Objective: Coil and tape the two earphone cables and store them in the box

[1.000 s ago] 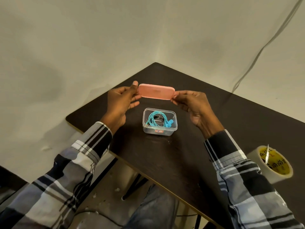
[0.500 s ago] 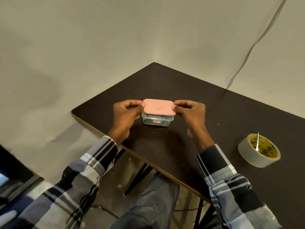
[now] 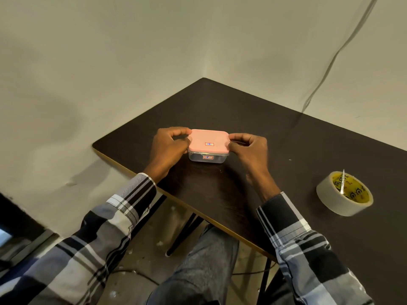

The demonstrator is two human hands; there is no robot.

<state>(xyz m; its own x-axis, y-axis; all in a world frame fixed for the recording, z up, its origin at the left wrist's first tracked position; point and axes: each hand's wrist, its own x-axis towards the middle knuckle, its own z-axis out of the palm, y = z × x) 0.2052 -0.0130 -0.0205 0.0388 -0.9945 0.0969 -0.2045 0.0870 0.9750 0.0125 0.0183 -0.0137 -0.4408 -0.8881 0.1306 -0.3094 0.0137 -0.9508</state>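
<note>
A small clear plastic box (image 3: 207, 159) stands on the dark table (image 3: 286, 137). Its pink lid (image 3: 209, 142), with a small label in the middle, lies flat on top of it. My left hand (image 3: 168, 147) pinches the lid's left edge with curled fingers and thumb. My right hand (image 3: 248, 148) pinches the right edge the same way. The earphone cables are hidden under the lid.
A roll of tape (image 3: 344, 193) with a yellow core lies on the table at the right, its loose end sticking up. The table's front edge (image 3: 198, 211) runs diagonally below my wrists. A thin cable (image 3: 330, 62) hangs down the wall behind.
One second ago both hands held the pink lid in the air above the open box with the blue earphones showing. The lid has come down onto the box and now covers it.
</note>
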